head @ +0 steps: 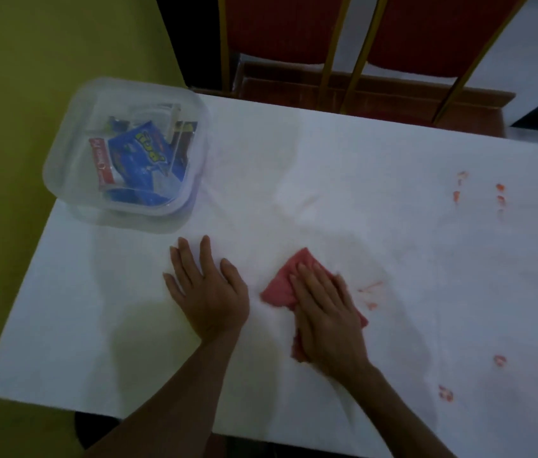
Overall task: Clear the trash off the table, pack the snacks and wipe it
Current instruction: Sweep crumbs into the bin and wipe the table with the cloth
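A pink cloth [280, 285] lies crumpled on the white table [376, 180], near its front middle. My right hand [324, 309] presses flat on the cloth with straight fingers. My left hand [206, 289] rests flat on the bare tabletop just left of the cloth, fingers spread. A clear plastic container [63, 173] stands at the table's back left corner and holds several snack packets [143, 160], blue and red ones. Red stains [500, 200] mark the table at the right, and a fainter red smear [371, 292] sits just right of the cloth.
Two red chairs with gold frames [337, 44] stand behind the table's far edge. More red spots [446, 391] lie near the front right. A yellow-green floor [13, 94] is at the left. The table's left edge is close to the container.
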`<state>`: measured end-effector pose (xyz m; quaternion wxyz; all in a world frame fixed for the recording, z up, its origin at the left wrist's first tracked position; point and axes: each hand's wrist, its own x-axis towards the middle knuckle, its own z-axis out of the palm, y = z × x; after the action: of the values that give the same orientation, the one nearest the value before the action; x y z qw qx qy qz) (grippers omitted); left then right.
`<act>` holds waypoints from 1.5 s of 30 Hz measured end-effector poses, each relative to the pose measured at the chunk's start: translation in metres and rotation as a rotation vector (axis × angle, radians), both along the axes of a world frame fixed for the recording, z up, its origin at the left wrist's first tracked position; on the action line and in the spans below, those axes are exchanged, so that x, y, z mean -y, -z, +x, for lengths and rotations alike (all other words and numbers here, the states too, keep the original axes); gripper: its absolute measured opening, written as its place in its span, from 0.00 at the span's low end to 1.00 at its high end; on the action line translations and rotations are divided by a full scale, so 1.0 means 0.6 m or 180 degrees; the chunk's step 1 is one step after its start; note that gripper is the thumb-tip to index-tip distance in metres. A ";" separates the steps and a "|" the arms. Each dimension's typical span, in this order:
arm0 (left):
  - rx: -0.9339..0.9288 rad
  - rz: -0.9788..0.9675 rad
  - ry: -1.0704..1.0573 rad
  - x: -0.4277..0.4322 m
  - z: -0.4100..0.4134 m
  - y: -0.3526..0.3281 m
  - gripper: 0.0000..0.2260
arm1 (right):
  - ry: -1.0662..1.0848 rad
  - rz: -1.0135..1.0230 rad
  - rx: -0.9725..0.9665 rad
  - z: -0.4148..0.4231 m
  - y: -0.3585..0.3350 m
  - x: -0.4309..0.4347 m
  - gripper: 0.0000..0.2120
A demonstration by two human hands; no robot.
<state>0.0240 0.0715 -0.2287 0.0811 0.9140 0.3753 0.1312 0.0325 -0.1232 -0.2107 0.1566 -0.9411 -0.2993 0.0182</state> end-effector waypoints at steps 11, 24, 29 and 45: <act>-0.0013 -0.0335 0.0036 -0.005 0.000 0.002 0.22 | 0.1452 0.0315 -0.0576 -0.063 -0.021 -0.078 0.26; -0.0337 -0.0870 0.0343 0.031 0.006 -0.005 0.25 | 0.3166 -0.0461 -0.0795 -0.029 -0.039 0.361 0.32; -0.0086 -0.1373 0.1159 0.257 0.003 -0.028 0.27 | 0.2467 -0.0270 -0.1122 -0.081 -0.059 0.249 0.44; -0.0022 -0.1209 0.1395 0.620 0.081 -0.028 0.24 | 0.2188 -0.0898 -0.1689 0.007 -0.080 0.544 0.37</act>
<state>0.0725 -0.3006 -0.2117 0.2760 0.9422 0.1870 0.0347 0.0369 -0.4498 -0.1627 0.0951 -0.9607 0.0862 0.2462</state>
